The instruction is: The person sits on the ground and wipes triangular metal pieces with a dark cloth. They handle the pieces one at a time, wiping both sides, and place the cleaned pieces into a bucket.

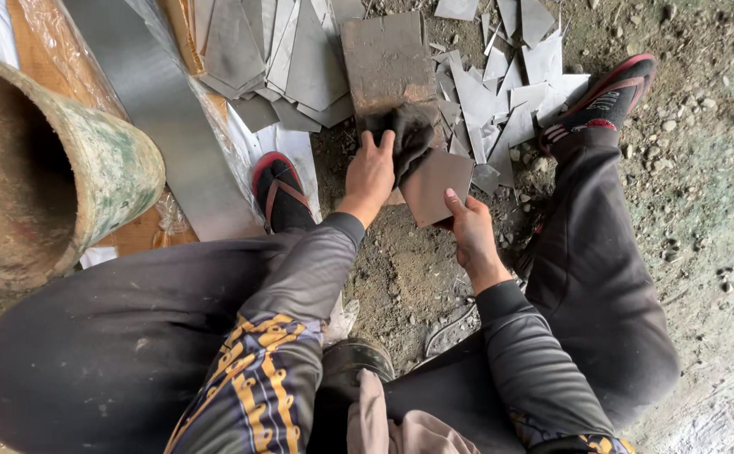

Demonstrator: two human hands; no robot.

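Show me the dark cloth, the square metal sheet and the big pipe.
cloth (407, 134), head view, middle of the bunched fabric
metal sheet (436, 187), head view, centre of its flat face
pipe (119, 164), head view, outer wall near the mouth

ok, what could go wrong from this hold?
1. The right hand grips the square metal sheet bare, by its lower edge; that edge could cut the fingers if the sheet slips.
2. The left hand presses a dark cloth at the sheet's corner; a slip off the cloth could land skin on metal.
3. Cut metal offcuts lie close to the sandalled foot; a shift could nick it.
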